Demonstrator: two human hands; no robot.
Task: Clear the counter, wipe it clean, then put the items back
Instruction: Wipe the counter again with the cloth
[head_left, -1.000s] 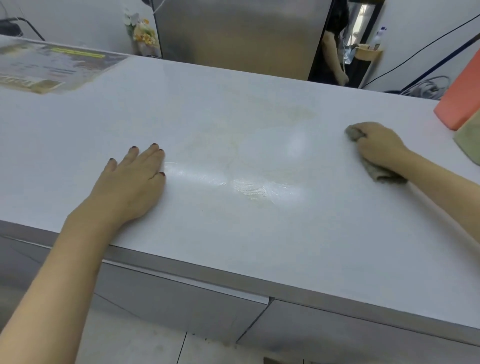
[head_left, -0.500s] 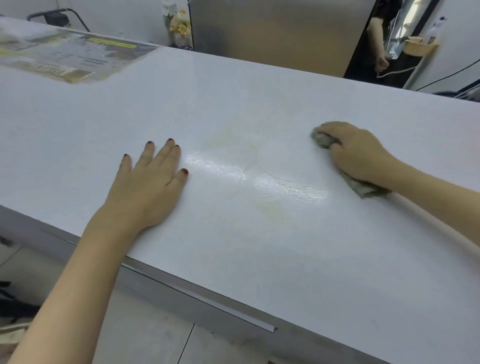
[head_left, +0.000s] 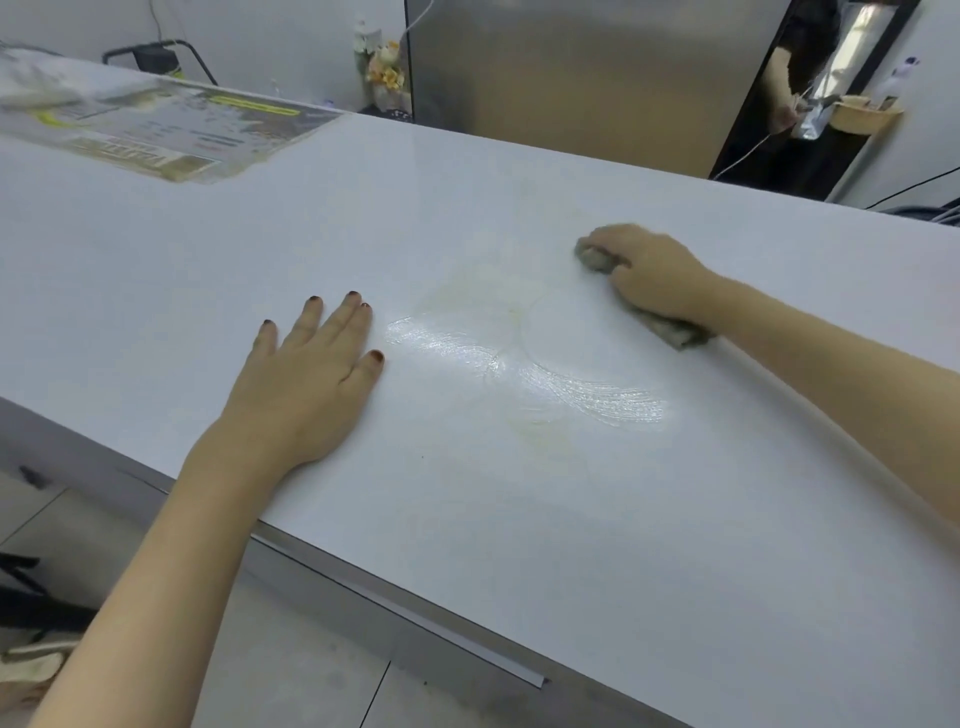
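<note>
The right hand (head_left: 654, 275), fingers clenched round the crumpled grey cloth (head_left: 672, 331), has slid leftward across the white worktop (head_left: 571, 519) towards the faint yellowish stain (head_left: 483, 291). The left hand (head_left: 306, 384) stays flat, fingers released. Bare surface separates the hands, and the near edge passes under the left wrist.

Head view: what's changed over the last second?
Right hand, gripping the cloth, slid left toward the yellowish stain. Left hand stayed flat on the counter; the wet streaks look unchanged.
</note>
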